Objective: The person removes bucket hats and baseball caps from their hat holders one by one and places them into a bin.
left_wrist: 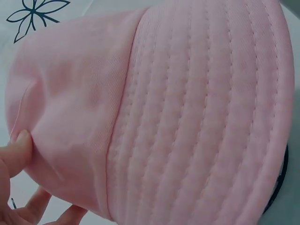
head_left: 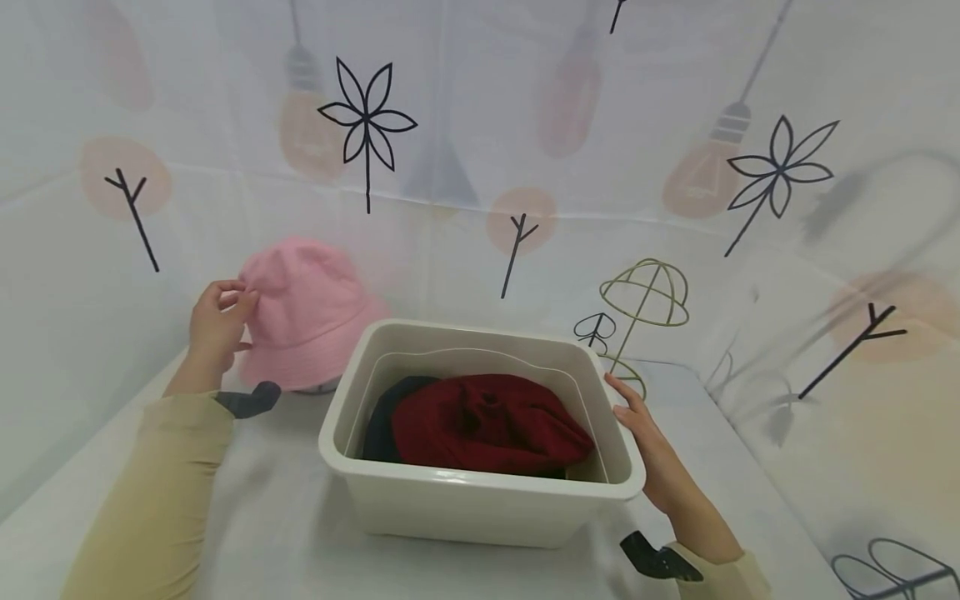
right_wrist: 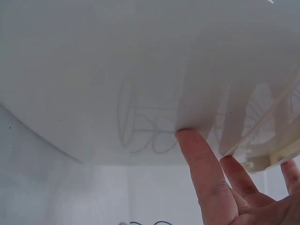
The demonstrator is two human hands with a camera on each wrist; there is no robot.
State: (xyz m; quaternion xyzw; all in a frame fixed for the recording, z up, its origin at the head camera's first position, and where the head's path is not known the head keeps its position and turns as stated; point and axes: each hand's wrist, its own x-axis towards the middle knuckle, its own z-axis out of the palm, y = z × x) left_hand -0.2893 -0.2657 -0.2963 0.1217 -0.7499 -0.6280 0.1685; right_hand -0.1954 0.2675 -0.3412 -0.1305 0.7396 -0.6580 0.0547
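Note:
A pink bucket hat [head_left: 311, 308] stands at the back left, apparently on a stand. My left hand [head_left: 234, 302] pinches its upper left side, fingers curled over the fabric. In the left wrist view the pink hat [left_wrist: 178, 108] fills the frame, with my thumb [left_wrist: 16, 150] pressed into its crown. In front of me a white plastic bin [head_left: 480, 496] holds a dark red hat [head_left: 487, 425] on top of a dark garment [head_left: 381, 417]. My right hand [head_left: 632, 412] lies flat, fingers straight, against the bin's right wall [right_wrist: 117, 70], fingertips [right_wrist: 194, 150] touching the plastic.
An olive wire hat stand [head_left: 645, 296] and a smaller dark wire stand [head_left: 596, 329] rise behind the bin at the right. More dark wire [head_left: 892, 567] shows at the bottom right corner. White printed cloth covers the table and the walls close around it.

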